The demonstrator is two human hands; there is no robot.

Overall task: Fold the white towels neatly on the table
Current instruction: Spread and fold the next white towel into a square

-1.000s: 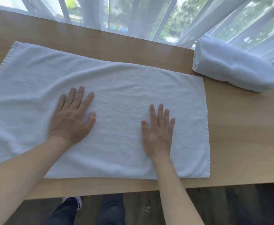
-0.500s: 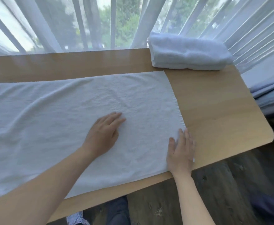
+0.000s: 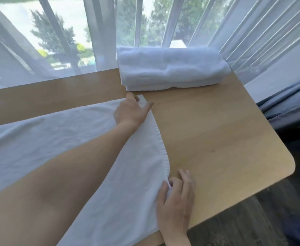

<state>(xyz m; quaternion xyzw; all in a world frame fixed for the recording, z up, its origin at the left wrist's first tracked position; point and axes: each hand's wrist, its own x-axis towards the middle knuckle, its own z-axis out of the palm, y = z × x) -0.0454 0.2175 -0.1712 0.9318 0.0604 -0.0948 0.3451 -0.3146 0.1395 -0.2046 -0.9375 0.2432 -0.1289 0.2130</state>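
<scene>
A white towel lies spread flat on the wooden table, reaching off the left of the view. My left hand is at the towel's far right corner, fingers and thumb closing on the cloth there. My right hand is at the near right corner, with thumb and forefinger pinching the hem. My left forearm crosses over the towel and hides part of it. A folded stack of white towels sits at the table's back edge, just beyond my left hand.
Sheer white curtains hang along the window behind the table. The table's rounded right corner is near; dark wood floor lies below it. Blue-grey fabric shows at the right edge.
Both hands left the middle of the towel and moved right to its short edge. The left reached the far corner, the right took the near corner. The view swung right.
</scene>
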